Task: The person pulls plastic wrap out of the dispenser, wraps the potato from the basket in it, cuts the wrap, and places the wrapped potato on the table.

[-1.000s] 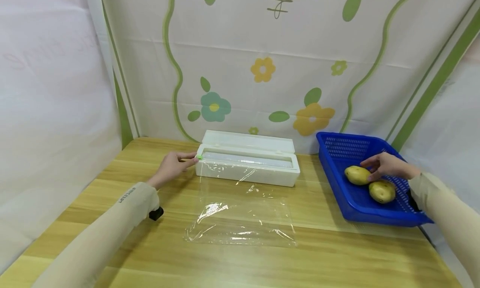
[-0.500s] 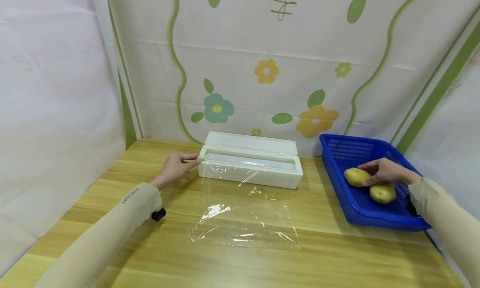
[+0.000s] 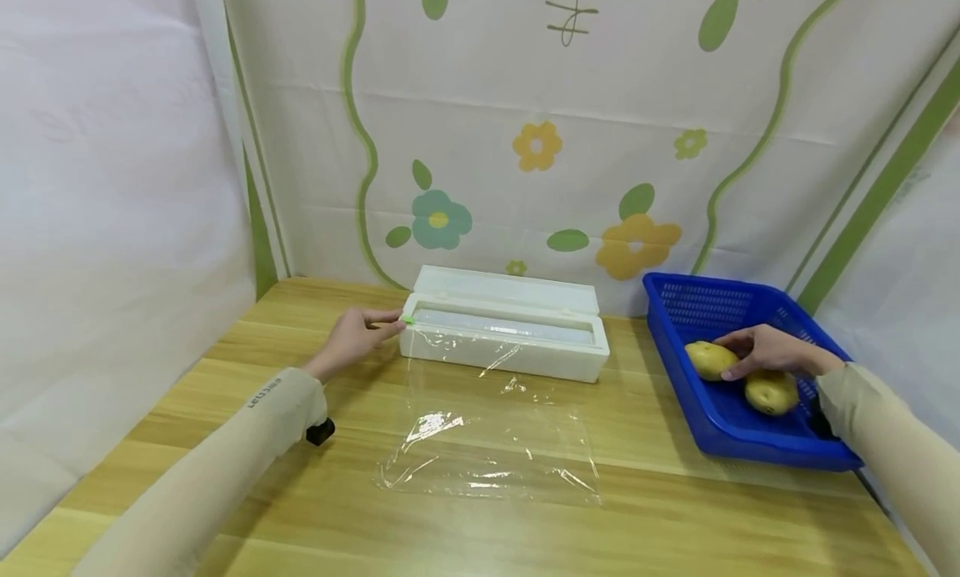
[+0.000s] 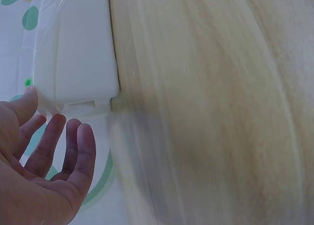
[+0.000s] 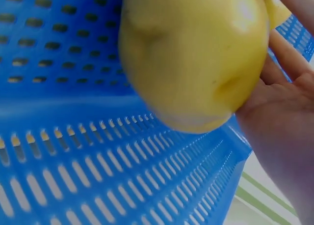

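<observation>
My left hand touches the left end of a white box beside its green tab; in the left wrist view the thumb and fingertips of that hand meet the box end. Clear film runs from the box over its front onto the table. Inside the blue basket, my right hand has thumb and fingers around the left potato. A second potato lies below that hand, and a large potato fills the right wrist view.
The box's lid is raised at the back. A wooden table lies under everything, with a flowered cloth hanging behind it. The basket stands at the table's right side.
My right hand has shifted slightly left and its fingers have closed round the left potato. My left hand keeps its place at the box, while the head view has shifted a little.
</observation>
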{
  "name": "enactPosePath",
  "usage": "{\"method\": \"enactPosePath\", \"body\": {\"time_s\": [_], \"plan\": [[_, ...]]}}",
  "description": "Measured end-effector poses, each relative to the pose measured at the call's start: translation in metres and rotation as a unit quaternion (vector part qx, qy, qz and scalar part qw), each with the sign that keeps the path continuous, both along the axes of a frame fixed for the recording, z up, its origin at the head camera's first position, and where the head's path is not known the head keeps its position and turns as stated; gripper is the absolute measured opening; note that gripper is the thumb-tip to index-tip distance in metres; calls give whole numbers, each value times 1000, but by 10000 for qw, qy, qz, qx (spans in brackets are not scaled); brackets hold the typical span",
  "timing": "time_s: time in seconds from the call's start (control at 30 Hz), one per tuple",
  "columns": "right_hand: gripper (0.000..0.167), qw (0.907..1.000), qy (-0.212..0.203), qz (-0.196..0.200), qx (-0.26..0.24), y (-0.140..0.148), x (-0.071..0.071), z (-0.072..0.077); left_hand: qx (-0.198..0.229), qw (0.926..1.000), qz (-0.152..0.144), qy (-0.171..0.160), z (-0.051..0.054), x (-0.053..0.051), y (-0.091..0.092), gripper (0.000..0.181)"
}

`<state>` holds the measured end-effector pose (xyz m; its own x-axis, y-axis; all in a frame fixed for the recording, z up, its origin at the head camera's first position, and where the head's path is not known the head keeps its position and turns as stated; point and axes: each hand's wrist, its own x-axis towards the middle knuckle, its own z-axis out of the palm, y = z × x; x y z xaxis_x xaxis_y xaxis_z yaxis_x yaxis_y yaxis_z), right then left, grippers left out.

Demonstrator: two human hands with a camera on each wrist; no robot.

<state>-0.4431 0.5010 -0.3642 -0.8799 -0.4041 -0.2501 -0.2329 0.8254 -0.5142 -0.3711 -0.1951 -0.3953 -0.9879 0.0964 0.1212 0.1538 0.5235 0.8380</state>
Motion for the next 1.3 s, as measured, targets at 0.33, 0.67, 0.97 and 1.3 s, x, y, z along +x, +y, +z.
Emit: {"method": "enactPosePath", "body": {"time_s": [0.33,0.67,0.97,1.3], "plan": [[74,9987,275,-166,383,-6,2,0,0,10000,58,71,-5,-2,3,41],[61,9978,411,-445,287,-6,-4,0,-109,9999,109,-2,-1,-1,0,41],[68,9987,370,-309,185,-10,0,3,-79,9999,92,51,-1,0,0,40],[65,9967,522,-594,168,-9,-1,4,-74,9999,85,-37,-2,0,-2,42]]}}
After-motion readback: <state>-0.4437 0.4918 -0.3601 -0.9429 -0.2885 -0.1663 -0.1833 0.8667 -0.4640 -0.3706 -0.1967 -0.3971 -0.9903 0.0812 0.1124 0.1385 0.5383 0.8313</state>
